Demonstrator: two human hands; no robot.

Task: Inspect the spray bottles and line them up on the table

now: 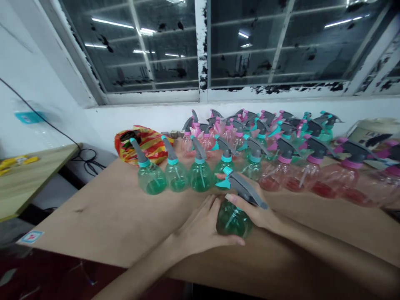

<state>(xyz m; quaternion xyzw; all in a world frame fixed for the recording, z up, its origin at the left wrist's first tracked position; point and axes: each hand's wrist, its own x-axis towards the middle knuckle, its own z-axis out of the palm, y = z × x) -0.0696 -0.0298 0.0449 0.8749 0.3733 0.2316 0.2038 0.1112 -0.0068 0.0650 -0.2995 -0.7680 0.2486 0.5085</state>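
Observation:
A small green spray bottle (231, 220) with a grey trigger head and teal nozzle stands on the brown table (103, 216). My left hand (200, 229) cups its round body from the left, thumb under it. My right hand (254, 210) wraps the neck and trigger head from the right. Both hands are closed on this bottle. Just behind it stands a row of green bottles (176, 175), apart from my hands.
Several pink and green spray bottles (281, 166) crowd the back and right of the table below a window. A red and yellow bag (146, 143) lies at the back left. A lower side table (28, 175) and cables stand to the left.

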